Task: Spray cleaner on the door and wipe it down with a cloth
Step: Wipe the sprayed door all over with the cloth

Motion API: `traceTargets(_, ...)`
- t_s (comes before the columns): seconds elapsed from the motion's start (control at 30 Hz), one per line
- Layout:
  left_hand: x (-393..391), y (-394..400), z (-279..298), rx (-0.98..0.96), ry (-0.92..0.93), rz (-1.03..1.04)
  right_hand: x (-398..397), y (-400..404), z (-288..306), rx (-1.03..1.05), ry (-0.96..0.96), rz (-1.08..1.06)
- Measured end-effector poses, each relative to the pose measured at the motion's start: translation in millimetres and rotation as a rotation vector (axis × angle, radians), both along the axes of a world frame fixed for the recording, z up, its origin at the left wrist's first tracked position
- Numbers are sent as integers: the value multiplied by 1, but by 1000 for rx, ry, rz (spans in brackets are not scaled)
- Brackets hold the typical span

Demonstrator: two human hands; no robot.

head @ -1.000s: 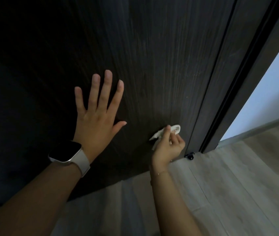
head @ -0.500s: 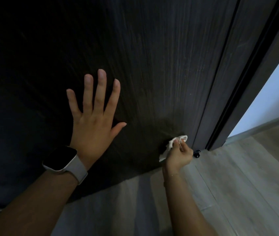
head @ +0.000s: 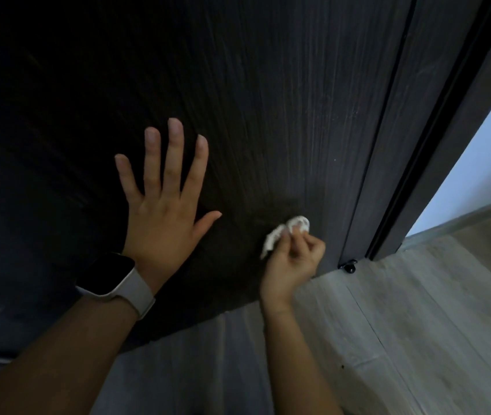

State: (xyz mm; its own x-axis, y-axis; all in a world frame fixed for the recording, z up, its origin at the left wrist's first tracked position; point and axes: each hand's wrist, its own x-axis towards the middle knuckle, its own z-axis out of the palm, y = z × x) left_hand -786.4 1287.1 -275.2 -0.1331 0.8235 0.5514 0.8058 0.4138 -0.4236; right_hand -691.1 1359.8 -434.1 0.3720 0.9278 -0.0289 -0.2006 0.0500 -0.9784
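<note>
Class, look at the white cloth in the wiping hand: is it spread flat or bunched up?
Bunched up. The cloth shows as a crumpled wad pinched in the right hand against the door, not laid flat.

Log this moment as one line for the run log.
step: wiping door low | left hand: flat on door | right hand: pinching white cloth against door near bottom edge | spray bottle: not visible

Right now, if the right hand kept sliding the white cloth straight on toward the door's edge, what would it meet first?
Probably the vertical seam at the door edge, where the door frame begins. The right hand pinches the white cloth low on the panel, and only bare wood shows between. Depth is uncertain.
</note>
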Motion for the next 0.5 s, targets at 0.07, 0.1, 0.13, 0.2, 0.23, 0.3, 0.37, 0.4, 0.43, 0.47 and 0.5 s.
traceTargets(0.07,0,0,1,5,0,6,15,14,-29,-279,85,-17)
traceTargets(0.1,1,1,1,4,-5,4,21,20,-39,-350,100,-17)
traceTargets(0.13,3,1,1,2,-12,2,25,25,-48,-392,106,-16)
traceTargets(0.2,9,3,2,3,-24,15,24,26,-46,-402,116,-20)
traceTargets(0.23,13,3,1,10,-37,19,21,25,-37,-368,126,-37)
traceTargets(0.3,20,6,-3,9,-56,-7,12,22,-15,-244,149,-58)
traceTargets(0.37,29,9,-14,-52,-29,-73,6,21,3,-117,203,-49)
traceTargets(0.4,33,11,-21,-95,-9,-106,5,21,7,-74,222,-48)
traceTargets(0.43,37,13,-29,-143,7,-130,5,21,5,-52,230,-43)
traceTargets(0.47,39,15,-36,-191,24,-140,7,22,-3,-40,217,-36)
traceTargets(0.5,39,17,-41,-236,49,-136,10,23,-15,-39,193,-32)
